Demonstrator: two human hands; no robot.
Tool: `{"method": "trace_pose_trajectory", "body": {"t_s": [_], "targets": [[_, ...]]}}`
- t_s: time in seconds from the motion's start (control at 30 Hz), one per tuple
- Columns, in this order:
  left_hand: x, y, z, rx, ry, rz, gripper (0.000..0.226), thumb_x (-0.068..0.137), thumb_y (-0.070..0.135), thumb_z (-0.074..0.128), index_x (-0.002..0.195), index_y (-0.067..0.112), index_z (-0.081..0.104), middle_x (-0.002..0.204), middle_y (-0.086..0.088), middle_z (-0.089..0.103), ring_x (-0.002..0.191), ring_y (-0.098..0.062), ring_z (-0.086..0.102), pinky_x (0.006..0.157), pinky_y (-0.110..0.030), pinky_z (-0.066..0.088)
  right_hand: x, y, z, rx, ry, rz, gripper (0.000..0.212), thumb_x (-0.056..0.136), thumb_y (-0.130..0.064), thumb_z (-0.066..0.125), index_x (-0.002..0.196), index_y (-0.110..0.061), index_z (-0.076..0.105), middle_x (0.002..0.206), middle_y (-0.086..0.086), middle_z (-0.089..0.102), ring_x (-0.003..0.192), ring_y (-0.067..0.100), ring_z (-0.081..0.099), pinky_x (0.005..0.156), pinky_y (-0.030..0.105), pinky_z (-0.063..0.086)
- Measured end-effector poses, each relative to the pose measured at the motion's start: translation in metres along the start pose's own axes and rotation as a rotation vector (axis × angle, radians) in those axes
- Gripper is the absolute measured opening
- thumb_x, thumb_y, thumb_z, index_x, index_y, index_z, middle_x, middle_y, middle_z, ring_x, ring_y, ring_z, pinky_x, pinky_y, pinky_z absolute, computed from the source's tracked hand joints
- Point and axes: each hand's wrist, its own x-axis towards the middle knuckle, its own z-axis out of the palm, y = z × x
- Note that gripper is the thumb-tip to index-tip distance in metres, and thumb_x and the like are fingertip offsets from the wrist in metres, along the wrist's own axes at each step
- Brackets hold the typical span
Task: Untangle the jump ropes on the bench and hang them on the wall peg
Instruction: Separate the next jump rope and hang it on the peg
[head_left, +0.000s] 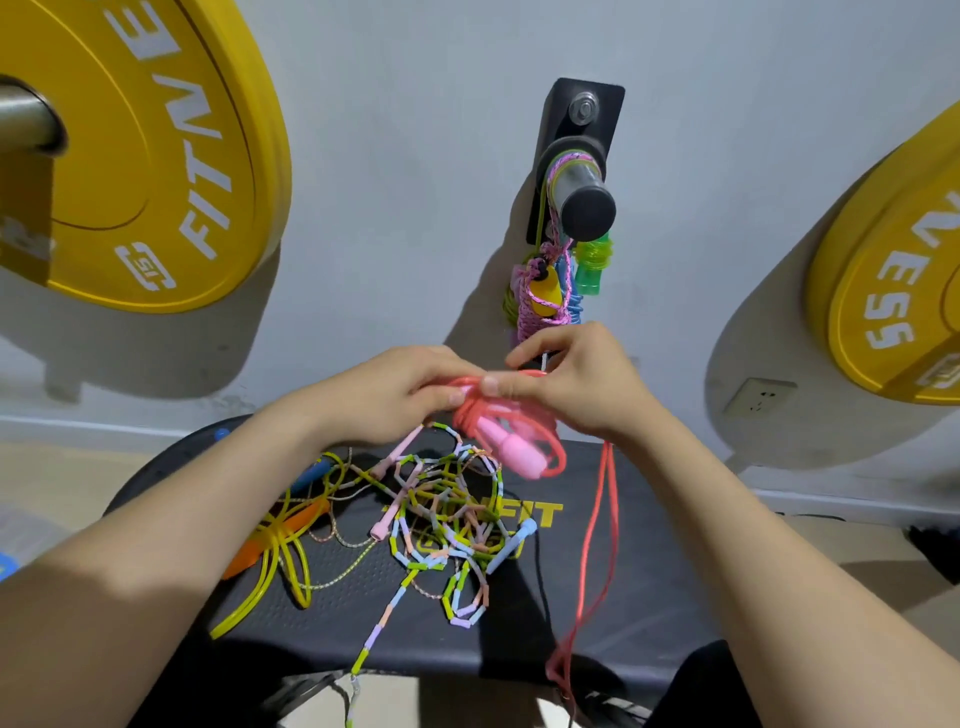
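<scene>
While pinched above far edge of bench (649, 571) between curled fingers of left hand (395, 395) and right hand (582, 384): coral jump rope (465, 415), coiled round pink handle (511, 452), tail trailing off near edge. Mid-bench toward left edge: beaded rope (447, 519) and yellow rope (285, 551), tangled. On wall peg (576, 187) beyond far edge: hung ropes (540, 291).

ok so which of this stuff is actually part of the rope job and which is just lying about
Part of the job: pink rope, held by the left hand and right hand; beaded rope; yellow rope; bench; wall peg; hung ropes on it.
Just lying about: left weight plate; right weight plate; wall socket.
</scene>
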Motion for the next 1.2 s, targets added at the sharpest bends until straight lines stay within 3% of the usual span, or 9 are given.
{"method": "trace_pose_trajectory", "body": {"t_s": [0.23, 0.33, 0.47, 0.63, 0.77, 0.83, 0.97, 1.07, 1.2], "targets": [[0.001, 0.01, -0.001, -0.345, 0.207, 0.033, 0.033, 0.103, -0.004, 0.06, 0.125, 0.017, 0.072, 0.117, -0.01, 0.07, 0.107, -0.015, 0.069, 0.097, -0.031, 0.055, -0.004, -0.002, 0.0, 0.487, -0.541, 0.333, 0.081, 0.077, -0.078, 0.075, 0.114, -0.006, 0.076, 0.115, 0.023, 0.076, 0.092, 0.035, 0.07, 0.075, 0.04, 0.048], [-0.003, 0.012, -0.007, -0.363, 0.212, 0.014, 0.025, 0.094, 0.005, 0.075, 0.113, 0.021, 0.077, 0.112, -0.004, 0.077, 0.103, -0.016, 0.072, 0.094, -0.032, 0.057, -0.005, -0.006, -0.002, 0.554, -0.569, 0.292, 0.077, 0.075, -0.068, 0.082, 0.107, 0.002, 0.076, 0.1, 0.025, 0.074, 0.077, 0.03, 0.069, 0.065, 0.031, 0.052], [-0.01, 0.016, -0.001, -0.233, 0.109, -0.063, 0.039, 0.069, 0.03, 0.091, 0.096, 0.028, 0.063, 0.102, 0.002, 0.076, 0.093, -0.019, 0.074, 0.08, -0.047, 0.06, -0.011, -0.019, 0.003, 0.223, -0.545, 0.192, 0.07, 0.075, -0.072, 0.076, 0.075, -0.002, 0.075, 0.065, 0.011, 0.069, 0.057, 0.018, 0.055, 0.063, 0.032, 0.04], [-0.004, 0.016, 0.016, 0.112, 0.055, -0.082, 0.061, 0.074, 0.06, 0.088, 0.099, 0.027, 0.044, 0.076, 0.005, 0.064, 0.068, -0.01, 0.059, 0.059, -0.031, 0.044, -0.014, -0.024, 0.011, 0.119, -0.465, 0.109, 0.06, 0.082, -0.061, 0.082, 0.066, -0.006, 0.064, 0.057, 0.0, 0.05, 0.053, 0.012, 0.042, 0.059, 0.03, 0.033], [-0.003, 0.015, 0.013, 0.002, 0.089, 0.005, 0.053, 0.08, 0.052, 0.086, 0.104, 0.028, 0.045, 0.071, 0.006, 0.061, 0.062, -0.013, 0.052, 0.058, -0.029, 0.041, -0.011, -0.018, -0.004, 0.377, -0.514, 0.164, 0.056, 0.09, -0.063, 0.063, 0.076, -0.009, 0.071, 0.073, 0.007, 0.067, 0.059, 0.023, 0.057, 0.057, 0.031, 0.044], [-0.004, 0.015, 0.014, -0.161, 0.085, 0.044, 0.053, 0.082, 0.044, 0.088, 0.109, 0.025, 0.047, 0.071, 0.007, 0.064, 0.059, -0.011, 0.049, 0.056, -0.027, 0.038, -0.009, -0.011, -0.01, 0.549, -0.514, 0.268, 0.043, 0.08, -0.058, 0.06, 0.062, -0.019, 0.064, 0.059, 0.004, 0.054, 0.048, 0.017, 0.045, 0.047, 0.025, 0.035], [-0.002, 0.018, 0.012, -0.48, 0.07, 0.092, 0.058, 0.089, 0.026, 0.086, 0.134, 0.027, 0.049, 0.094, -0.009, 0.075, 0.074, -0.015, 0.064, 0.068, -0.029, 0.052, -0.002, 0.007, -0.017, 0.723, -0.429, 0.08, 0.011, 0.074, -0.028, 0.073, 0.076, -0.017, 0.073, 0.075, 0.014, 0.058, 0.065, 0.022, 0.048, 0.058, 0.029, 0.036], [-0.001, 0.023, 0.008, -0.602, 0.158, 0.135, 0.056, 0.092, 0.021, 0.08, 0.14, 0.026, 0.051, 0.114, -0.011, 0.073, 0.093, -0.027, 0.074, 0.082, -0.034, 0.061, 0.001, 0.013, -0.011, 0.731, -0.328, 0.077, 0.018, 0.091, -0.01, 0.062, 0.085, -0.016, 0.077, 0.073, 0.016, 0.053, 0.058, 0.016, 0.039, 0.054, 0.025, 0.031], [-0.001, 0.021, 0.006, -0.547, 0.197, 0.094, 0.041, 0.103, 0.009, 0.063, 0.14, 0.006, 0.046, 0.107, -0.003, 0.071, 0.095, -0.006, 0.068, 0.086, -0.018, 0.052, -0.003, 0.007, 0.013, 0.621, -0.428, 0.107, 0.044, 0.113, -0.017, 0.044, 0.079, -0.019, 0.071, 0.057, 0.0, 0.048, 0.043, 0.011, 0.043, 0.047, 0.023, 0.036]]}}
